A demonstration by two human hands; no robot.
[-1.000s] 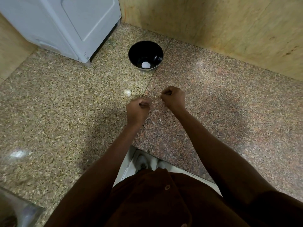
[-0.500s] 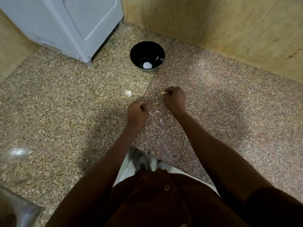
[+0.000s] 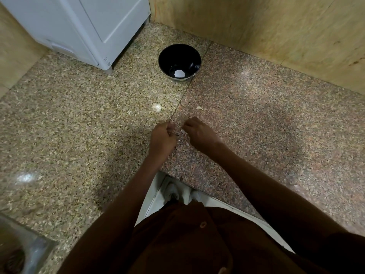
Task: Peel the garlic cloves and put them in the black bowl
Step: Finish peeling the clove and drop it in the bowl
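Head view: a garlic clove is presumably pinched in the curled left hand [image 3: 162, 137], hidden from sight, while skin is picked by the right hand [image 3: 199, 133]. One peeled clove [image 3: 179, 73] lies in the black bowl [image 3: 166, 56]; another clove [image 3: 156, 107] waits on the table [image 3: 79, 119].

A speckled granite counter [image 3: 79, 135] meets yellowish wall panels [image 3: 276, 26], with a white appliance [image 3: 83, 26] at the back left and a steel sink [image 3: 17, 252] at the near-left corner.
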